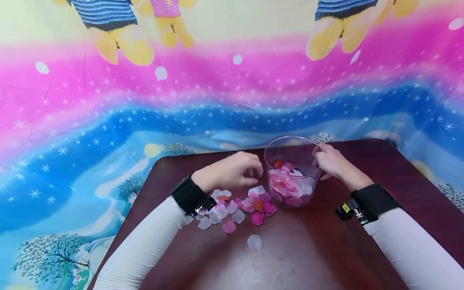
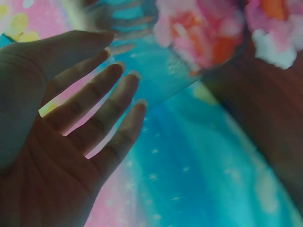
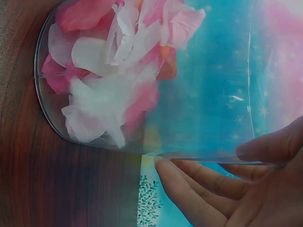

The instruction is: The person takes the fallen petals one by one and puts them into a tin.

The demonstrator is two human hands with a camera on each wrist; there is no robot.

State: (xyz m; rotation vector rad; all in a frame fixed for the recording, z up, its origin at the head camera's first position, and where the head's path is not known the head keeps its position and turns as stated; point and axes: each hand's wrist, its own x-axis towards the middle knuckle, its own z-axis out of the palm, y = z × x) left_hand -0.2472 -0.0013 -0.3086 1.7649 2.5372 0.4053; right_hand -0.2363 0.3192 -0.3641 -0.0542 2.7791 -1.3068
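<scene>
A clear plastic cup (image 1: 276, 159) stands on the dark brown table (image 1: 326, 249), about half full of pink, white and orange petals (image 1: 291, 186). My right hand (image 1: 318, 159) grips the cup's right side near the rim; in the right wrist view the thumb and fingers (image 3: 189, 184) pinch the clear wall of the cup (image 3: 203, 94). My left hand (image 1: 253, 171) hovers just left of the cup, above a loose heap of petals (image 1: 239, 207). In the left wrist view its palm and fingers (image 2: 118, 90) are spread and hold nothing.
One white petal (image 1: 254, 241) lies alone nearer to me. A bright pink and blue patterned cloth (image 1: 145, 100) hangs behind and around the table. The table's left edge runs diagonally down from its rounded back left corner (image 1: 159, 161).
</scene>
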